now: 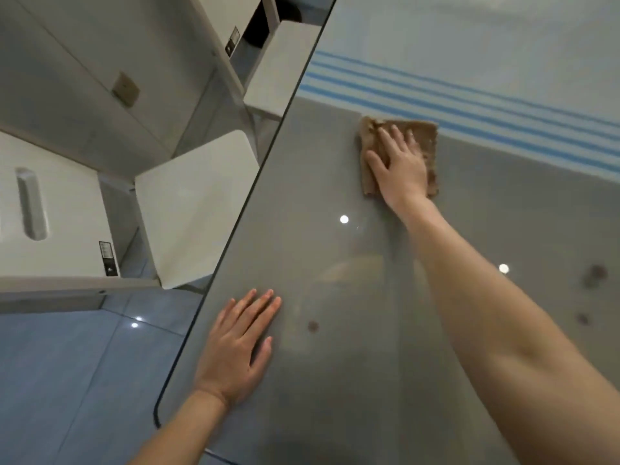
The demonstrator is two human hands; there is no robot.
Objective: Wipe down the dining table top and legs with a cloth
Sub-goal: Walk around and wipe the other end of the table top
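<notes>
A glossy grey dining table top (pixel 335 256) fills the middle and right of the view. A brown cloth (pixel 427 139) lies flat on it, far from me. My right hand (pixel 399 166) presses down on the cloth with fingers spread and straight, arm stretched out. My left hand (pixel 238 347) rests flat on the table near its left edge, fingers straight, holding nothing. Small brown stains (pixel 313 326) mark the surface, one near my left hand and others at the right (pixel 595 275). The table legs are out of sight.
A white runner with blue stripes (pixel 469 105) crosses the table beyond the cloth. White chairs (pixel 191 209) stand along the table's left edge. White cabinets (pixel 67 78) line the far left, over a bluish tiled floor (pixel 84 380).
</notes>
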